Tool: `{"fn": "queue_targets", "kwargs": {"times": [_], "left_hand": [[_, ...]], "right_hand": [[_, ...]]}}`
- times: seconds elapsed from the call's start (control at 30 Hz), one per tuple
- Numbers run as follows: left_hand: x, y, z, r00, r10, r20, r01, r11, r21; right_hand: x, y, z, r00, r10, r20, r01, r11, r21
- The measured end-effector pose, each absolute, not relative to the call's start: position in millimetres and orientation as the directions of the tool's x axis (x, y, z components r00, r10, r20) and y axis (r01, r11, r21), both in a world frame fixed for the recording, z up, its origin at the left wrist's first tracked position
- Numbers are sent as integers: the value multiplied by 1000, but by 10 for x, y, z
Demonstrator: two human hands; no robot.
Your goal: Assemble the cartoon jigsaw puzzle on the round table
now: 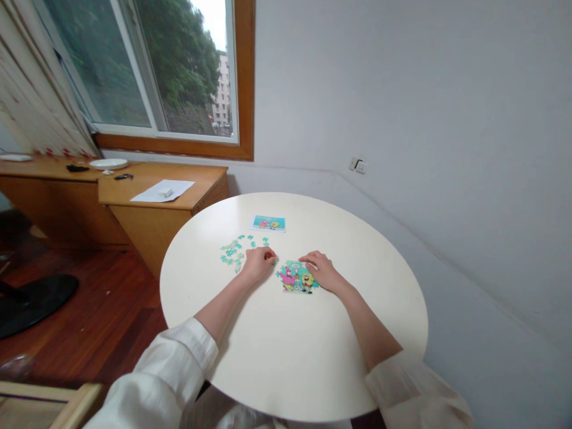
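Note:
A partly assembled jigsaw puzzle (pixel 295 279) with pink and yellow cartoon figures lies flat on the round white table (pixel 286 351). Just left of it, my left hand (pixel 260 262) is closed in a pinch, with a small greenish puzzle piece (pixel 275 261) at its fingertips. My right hand (pixel 322 271) rests on the upper right part of the puzzle, fingers stretched out and covering some of it. Loose turquoise puzzle pieces (pixel 230 252) are scattered beyond and to the left of my left hand. Farther back lies a reference picture (pixel 268 224) with the same figures.
A wooden desk (pixel 210 182) stands at the back left, bearing a sheet of paper (pixel 162 190) and a white plate (pixel 108 163). The window (pixel 179 65) is above it. A plain wall (pixel 402 119) runs along the right. A wooden chair (pixel 67 405) shows at lower left.

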State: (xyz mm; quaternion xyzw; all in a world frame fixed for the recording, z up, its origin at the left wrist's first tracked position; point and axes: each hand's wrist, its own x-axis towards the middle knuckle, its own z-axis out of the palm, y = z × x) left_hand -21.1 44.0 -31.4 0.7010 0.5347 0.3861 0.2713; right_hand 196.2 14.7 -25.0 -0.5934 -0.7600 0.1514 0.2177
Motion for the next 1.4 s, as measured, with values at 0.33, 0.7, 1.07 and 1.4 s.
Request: {"fn": "queue_targets", "kwargs": {"times": [0.33, 0.7, 1.07, 1.4], "left_hand": [[-192, 328, -151, 235, 934, 270, 739, -352, 574], [-203, 340, -225, 240, 916, 323, 790, -377, 483], [-627, 532, 1, -239, 910, 338, 677, -93, 730], [-866, 663, -38, -419, 853, 312, 523, -54, 850]], "right_hand": [[1963, 160, -258, -203, 966, 159, 839, 256, -480], [1967, 151, -260, -209, 966, 154, 840, 258, -477], [2041, 198, -246, -203, 970, 135, 843, 244, -480], [2092, 208, -279, -210, 968, 141, 841, 252, -479]]}}
